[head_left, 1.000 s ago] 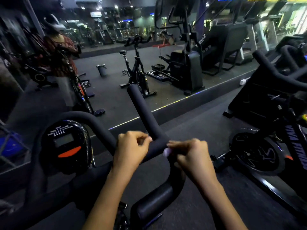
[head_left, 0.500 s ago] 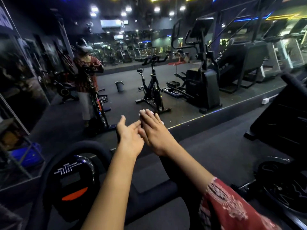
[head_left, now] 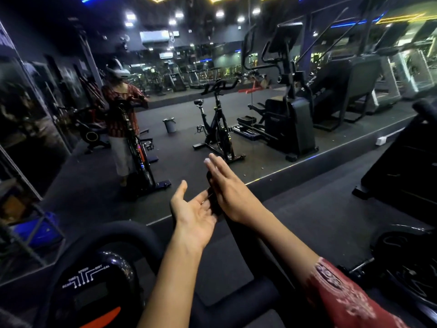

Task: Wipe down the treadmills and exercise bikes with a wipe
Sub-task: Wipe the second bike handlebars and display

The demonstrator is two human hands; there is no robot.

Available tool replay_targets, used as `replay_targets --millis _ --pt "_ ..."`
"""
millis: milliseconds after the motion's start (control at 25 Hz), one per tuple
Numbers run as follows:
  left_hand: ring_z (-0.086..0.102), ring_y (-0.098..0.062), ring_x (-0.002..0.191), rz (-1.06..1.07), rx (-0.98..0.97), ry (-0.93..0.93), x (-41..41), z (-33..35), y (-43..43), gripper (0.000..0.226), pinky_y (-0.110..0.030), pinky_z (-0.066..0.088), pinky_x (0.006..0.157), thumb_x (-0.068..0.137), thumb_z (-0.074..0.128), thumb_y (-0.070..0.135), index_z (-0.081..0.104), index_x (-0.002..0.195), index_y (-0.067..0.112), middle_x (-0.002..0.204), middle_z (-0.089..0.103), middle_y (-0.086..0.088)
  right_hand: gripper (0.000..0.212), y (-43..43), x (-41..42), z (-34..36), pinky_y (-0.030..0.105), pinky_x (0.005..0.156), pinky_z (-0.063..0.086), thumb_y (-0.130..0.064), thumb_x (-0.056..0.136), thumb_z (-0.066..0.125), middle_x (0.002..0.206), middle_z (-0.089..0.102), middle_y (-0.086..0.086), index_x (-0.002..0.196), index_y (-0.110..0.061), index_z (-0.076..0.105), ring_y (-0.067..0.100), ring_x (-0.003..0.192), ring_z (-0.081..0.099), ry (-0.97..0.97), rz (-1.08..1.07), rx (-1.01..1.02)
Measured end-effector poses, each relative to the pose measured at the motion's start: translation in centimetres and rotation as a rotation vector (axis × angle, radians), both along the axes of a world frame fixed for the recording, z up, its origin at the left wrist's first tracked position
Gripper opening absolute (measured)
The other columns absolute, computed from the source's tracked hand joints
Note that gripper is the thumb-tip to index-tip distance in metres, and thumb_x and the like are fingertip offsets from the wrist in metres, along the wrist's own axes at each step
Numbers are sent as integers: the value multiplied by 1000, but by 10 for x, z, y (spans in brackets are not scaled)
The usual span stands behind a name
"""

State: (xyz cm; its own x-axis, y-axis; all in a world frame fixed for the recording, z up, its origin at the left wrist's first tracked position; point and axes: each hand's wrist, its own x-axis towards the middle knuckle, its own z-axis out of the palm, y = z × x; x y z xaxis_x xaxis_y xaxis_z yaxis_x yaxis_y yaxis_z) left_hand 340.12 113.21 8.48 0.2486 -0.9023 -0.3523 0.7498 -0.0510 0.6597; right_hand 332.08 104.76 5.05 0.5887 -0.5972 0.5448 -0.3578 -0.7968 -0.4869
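I stand at a black exercise bike whose handlebar (head_left: 118, 230) curves round a round console (head_left: 94, 292) with an orange mark. One bar horn (head_left: 214, 200) points forward between my hands. My left hand (head_left: 191, 214) lies palm up with relaxed fingers against the horn's left side. My right hand (head_left: 227, 188) lies flat along the horn's right side, fingers straight. A small white bit of the wipe (head_left: 207, 160) shows at its fingertips; the remainder is hidden under the hand.
A wall mirror ahead reflects a person at a bike, a second spin bike (head_left: 217, 129) and an elliptical (head_left: 288, 124). Another bike's flywheel (head_left: 406, 256) stands close on my right. A blue crate (head_left: 35, 233) sits low at the left.
Both hands moved forward along the horn from near its base toward its tip, and their curled fingers straightened out. The view tilted up.
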Motion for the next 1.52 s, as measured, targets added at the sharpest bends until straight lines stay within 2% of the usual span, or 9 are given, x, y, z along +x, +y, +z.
replay_targets --millis 120,240,400,560,680,840,1000,1320,1520 --pt "60 -29 103 13 -8 12 1 2 0 65 -35 43 93 93 37 52 56 113 -7 113 63 -23 45 14 3 2 7 106 16 -8 102 39 152 32 14 145 1 33 26 140 33 -193 -124 177" --pt "50 -34 122 30 5 10 -1 0 -1 69 -37 35 101 93 37 51 49 128 -8 128 53 -25 52 52 -32 -10 27 108 33 -11 101 40 156 29 5 151 -9 24 30 134 41 -97 -162 142" --pt "61 -31 94 44 5 3 1 0 -2 63 -35 45 85 93 38 51 58 111 -6 102 65 -24 54 58 -42 13 27 83 44 -6 91 47 121 64 18 144 -8 40 25 101 61 -129 -189 5" --pt "59 -25 76 35 3 18 0 1 2 57 -31 44 75 93 37 51 60 91 -1 69 67 -15 45 10 -1 13 50 109 35 -16 98 44 145 40 26 134 10 46 40 136 36 64 -123 -149" --pt "61 -25 83 29 8 5 0 3 4 58 -32 45 71 95 34 49 59 98 -4 84 69 -21 64 9 -23 -6 35 119 14 -41 102 20 152 32 16 137 8 44 24 146 11 213 23 -201" --pt "55 -37 115 43 20 17 1 1 2 64 -39 43 86 96 33 47 50 126 -7 123 56 -28 42 40 -71 -20 25 119 15 -22 103 37 150 40 5 138 -1 49 9 147 12 160 249 -76" --pt "59 -28 78 56 26 -35 -3 2 2 55 -33 46 70 97 32 45 55 113 -2 97 63 -21 44 30 -69 11 19 108 35 7 84 57 139 49 18 127 2 58 15 130 46 -114 119 -150" --pt "58 -32 103 31 11 -23 -1 3 5 55 -37 38 103 97 35 43 57 103 -6 98 62 -23 32 28 -31 -14 46 95 48 5 87 51 137 53 17 116 5 64 32 131 45 19 23 -169" --pt "46 -35 127 45 36 -57 0 -1 6 58 -42 35 108 98 36 39 48 129 -8 135 47 -27 51 49 -74 -10 27 101 44 10 76 60 131 59 11 124 -5 63 10 122 52 -82 133 -110"
